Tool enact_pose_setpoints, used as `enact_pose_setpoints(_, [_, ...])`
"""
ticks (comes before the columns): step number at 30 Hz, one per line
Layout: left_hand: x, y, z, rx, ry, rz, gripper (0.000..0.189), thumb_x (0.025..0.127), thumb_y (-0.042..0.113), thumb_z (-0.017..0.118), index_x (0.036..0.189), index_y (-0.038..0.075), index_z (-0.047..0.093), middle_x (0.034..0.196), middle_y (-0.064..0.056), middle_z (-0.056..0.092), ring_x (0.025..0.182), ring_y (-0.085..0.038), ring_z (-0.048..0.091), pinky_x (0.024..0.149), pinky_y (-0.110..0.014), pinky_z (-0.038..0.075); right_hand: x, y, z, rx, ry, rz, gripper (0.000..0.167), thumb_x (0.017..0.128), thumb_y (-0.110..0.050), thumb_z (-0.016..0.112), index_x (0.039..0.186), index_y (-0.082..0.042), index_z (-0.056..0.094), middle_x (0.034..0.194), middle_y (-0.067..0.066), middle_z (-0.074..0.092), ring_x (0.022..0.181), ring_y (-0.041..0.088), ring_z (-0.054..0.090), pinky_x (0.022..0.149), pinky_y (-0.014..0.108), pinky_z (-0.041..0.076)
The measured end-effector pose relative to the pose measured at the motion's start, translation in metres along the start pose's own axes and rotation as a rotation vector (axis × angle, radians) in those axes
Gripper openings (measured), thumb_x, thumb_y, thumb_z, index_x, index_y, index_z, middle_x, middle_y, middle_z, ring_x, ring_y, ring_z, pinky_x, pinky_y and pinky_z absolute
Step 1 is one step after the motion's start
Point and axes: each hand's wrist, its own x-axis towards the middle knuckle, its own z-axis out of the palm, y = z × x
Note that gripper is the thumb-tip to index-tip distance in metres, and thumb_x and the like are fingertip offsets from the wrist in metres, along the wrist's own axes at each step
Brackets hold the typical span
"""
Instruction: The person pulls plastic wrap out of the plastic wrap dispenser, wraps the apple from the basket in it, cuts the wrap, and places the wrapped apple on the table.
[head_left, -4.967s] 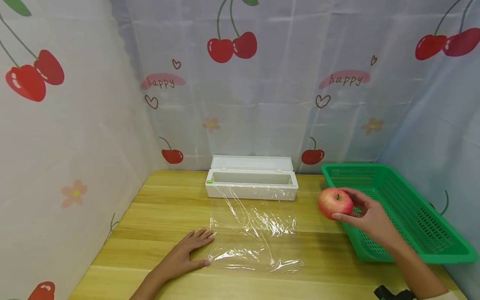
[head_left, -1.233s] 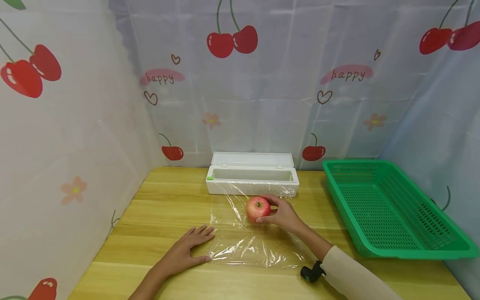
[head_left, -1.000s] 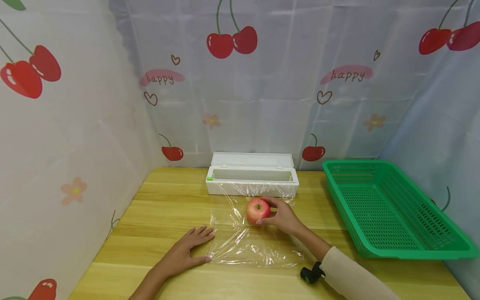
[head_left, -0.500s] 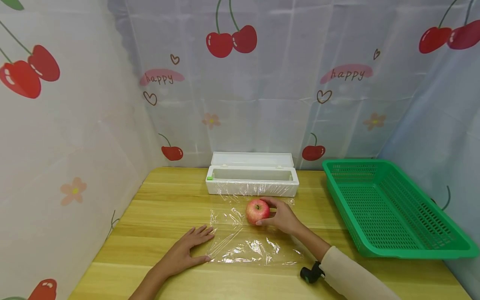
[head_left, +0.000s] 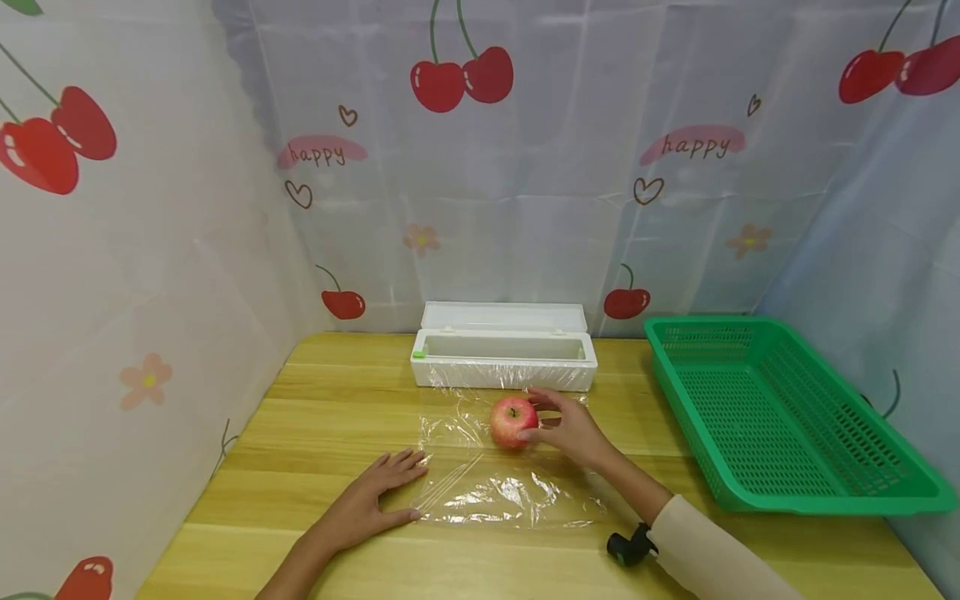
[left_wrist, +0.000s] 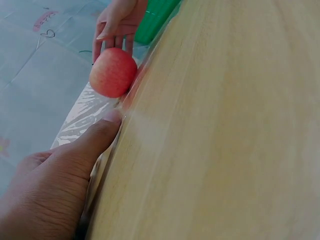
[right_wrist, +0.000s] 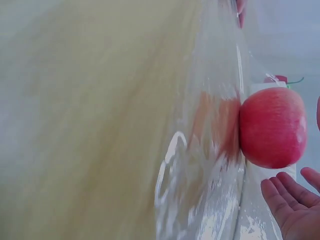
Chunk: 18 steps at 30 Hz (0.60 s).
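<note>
A red apple (head_left: pixel 513 422) sits upright on a sheet of clear plastic wrap (head_left: pixel 510 500) spread over the wooden table. Around the apple's right side is my right hand (head_left: pixel 573 433), its thumb and fingers spread. In the right wrist view a gap shows between the apple (right_wrist: pixel 273 128) and the fingers (right_wrist: pixel 287 192). My left hand (head_left: pixel 367 504) lies flat with its fingertips and thumb at the wrap's left edge. Behind the apple stands a white wrap dispenser box (head_left: pixel 506 375), lid raised, the film running over its front.
At the right is a green perforated basket (head_left: pixel 772 417) with nothing in it. A cherry-printed curtain (head_left: pixel 480 208) hangs behind and along both sides of the table (head_left: pixel 315 417). A small black camera (head_left: pixel 630 546) is on my right wrist.
My right hand carried the apple from beside the green basket leftward onto the wrap. Just now its fingers have loosened and drawn slightly away from the apple. The left hand has stayed put.
</note>
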Motion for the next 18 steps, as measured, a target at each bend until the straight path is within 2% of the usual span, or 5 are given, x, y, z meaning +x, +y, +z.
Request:
enact_pose_setpoints(4, [0.000, 0.000, -0.001, 0.004, 0.002, -0.005, 0.066, 0.090, 0.045, 0.076, 0.145, 0.014, 0.057, 0.157, -0.006, 0.044, 0.148, -0.031, 0.033, 0.121, -0.044, 0.012, -0.011, -0.006, -0.010, -0.022, 0.035, 0.002, 0.070, 0.080, -0.015, 0.088, 0.140, 0.002, 0.056, 0.133, 0.025, 0.062, 0.121, 0.042, 0.060, 0.097, 0.057, 0.053])
enact_pose_setpoints(9, [0.001, 0.001, -0.003, 0.007, 0.014, -0.002, 0.066, 0.089, 0.044, 0.077, 0.145, 0.014, 0.058, 0.157, -0.008, 0.044, 0.148, -0.031, 0.035, 0.121, -0.046, 0.013, -0.029, -0.008, -0.021, -0.039, 0.056, -0.026, 0.061, 0.083, -0.011, 0.085, 0.136, 0.003, 0.059, 0.130, 0.026, 0.063, 0.121, 0.042, 0.061, 0.097, 0.058, 0.053])
enact_pose_setpoints(16, [-0.002, -0.001, 0.001, 0.007, 0.031, 0.006, 0.065, 0.089, 0.044, 0.076, 0.145, 0.014, 0.058, 0.157, -0.008, 0.044, 0.147, -0.034, 0.035, 0.124, -0.023, 0.003, -0.059, -0.006, -0.031, -0.109, 0.076, -0.050, 0.049, 0.085, -0.010, 0.083, 0.128, 0.005, 0.064, 0.123, 0.023, 0.068, 0.115, 0.039, 0.065, 0.094, 0.052, 0.055])
enact_pose_setpoints(18, [-0.002, -0.001, 0.001, -0.001, 0.031, 0.008, 0.065, 0.089, 0.044, 0.076, 0.145, 0.014, 0.058, 0.157, -0.008, 0.044, 0.147, -0.034, 0.035, 0.123, -0.020, 0.002, -0.066, -0.005, -0.035, -0.118, 0.074, -0.057, 0.049, 0.084, -0.012, 0.084, 0.127, 0.005, 0.065, 0.123, 0.024, 0.068, 0.113, 0.039, 0.066, 0.093, 0.049, 0.056])
